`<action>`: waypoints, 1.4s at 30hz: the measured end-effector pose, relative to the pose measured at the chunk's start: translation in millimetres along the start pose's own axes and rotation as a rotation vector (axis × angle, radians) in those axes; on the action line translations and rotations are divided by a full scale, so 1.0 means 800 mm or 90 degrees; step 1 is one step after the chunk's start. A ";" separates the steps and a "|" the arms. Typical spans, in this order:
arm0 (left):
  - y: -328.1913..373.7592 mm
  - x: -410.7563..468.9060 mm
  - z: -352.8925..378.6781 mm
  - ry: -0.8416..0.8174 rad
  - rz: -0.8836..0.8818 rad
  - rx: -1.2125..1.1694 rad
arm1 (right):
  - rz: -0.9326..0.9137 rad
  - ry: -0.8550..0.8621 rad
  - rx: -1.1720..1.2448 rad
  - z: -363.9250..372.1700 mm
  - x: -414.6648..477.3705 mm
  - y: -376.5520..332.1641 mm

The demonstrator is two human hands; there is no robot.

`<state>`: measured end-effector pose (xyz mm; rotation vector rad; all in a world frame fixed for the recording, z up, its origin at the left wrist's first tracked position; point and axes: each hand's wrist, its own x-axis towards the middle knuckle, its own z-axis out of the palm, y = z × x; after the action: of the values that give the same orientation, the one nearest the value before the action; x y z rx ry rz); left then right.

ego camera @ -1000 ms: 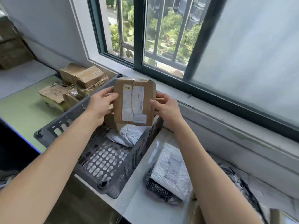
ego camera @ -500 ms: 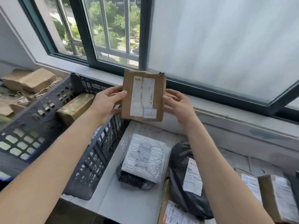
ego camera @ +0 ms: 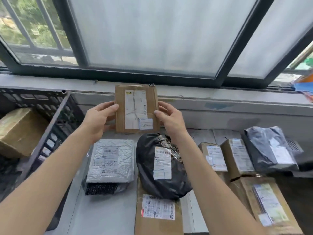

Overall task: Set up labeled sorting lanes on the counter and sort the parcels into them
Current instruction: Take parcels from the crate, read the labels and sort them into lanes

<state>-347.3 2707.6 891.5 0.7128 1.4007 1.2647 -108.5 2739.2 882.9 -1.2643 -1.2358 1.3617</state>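
A flat brown cardboard parcel [ego camera: 136, 108] with a white shipping label is held upright in the air above the counter, label facing me. My left hand [ego camera: 100, 118] grips its left edge and my right hand [ego camera: 169, 118] grips its right edge. Below it on the white counter [ego camera: 81, 216] lie a silver bubble mailer [ego camera: 111, 161] on a dark mesh bag, a black plastic bag parcel [ego camera: 160, 167] with a label, and a flat brown parcel [ego camera: 157, 212] under that bag.
A dark plastic crate [ego camera: 55, 119] stands at the left with a brown box [ego camera: 20, 131] inside. Several cardboard boxes [ego camera: 237, 156] and a dark poly mailer [ego camera: 271, 150] lie at the right. A window sill [ego camera: 220, 95] and window run along the back.
Both hands have carried the brown parcel from above the crate to the right, over the counter's parcels. The view has swung right, bringing more boxes into sight.
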 end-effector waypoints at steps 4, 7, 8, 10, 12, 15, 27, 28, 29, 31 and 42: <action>-0.012 -0.010 0.035 -0.064 -0.013 0.022 | 0.044 0.094 0.010 -0.033 -0.019 0.010; -0.024 -0.020 0.061 -0.080 -0.016 0.033 | 0.047 0.140 -0.001 -0.055 -0.040 0.016; -0.029 -0.022 0.070 -0.087 -0.019 0.033 | 0.047 0.157 -0.002 -0.063 -0.047 0.016; -0.037 -0.028 0.088 -0.104 -0.030 0.034 | 0.042 0.193 0.004 -0.078 -0.061 0.018; -0.045 -0.033 0.105 -0.119 -0.034 0.035 | 0.036 0.225 0.003 -0.091 -0.075 0.019; -0.057 -0.041 0.127 -0.131 -0.038 0.049 | 0.039 0.262 -0.009 -0.110 -0.092 0.023; -0.153 -0.123 0.255 -0.125 -0.090 0.120 | 0.103 0.339 -0.085 -0.240 -0.150 0.091; -0.164 -0.130 0.268 -0.115 -0.097 0.121 | 0.109 0.335 -0.094 -0.254 -0.154 0.099; -0.176 -0.138 0.279 -0.106 -0.106 0.120 | 0.114 0.328 -0.103 -0.268 -0.158 0.107; -0.200 -0.154 0.299 -0.095 -0.120 0.121 | 0.112 0.318 -0.109 -0.294 -0.168 0.124; -0.306 -0.226 0.370 -0.074 -0.177 0.196 | 0.246 0.276 -0.186 -0.378 -0.217 0.225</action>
<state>30.1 2569.0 755.2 0.7538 1.5549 0.7886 213.3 2576.0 728.7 -1.9636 -0.9343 1.0980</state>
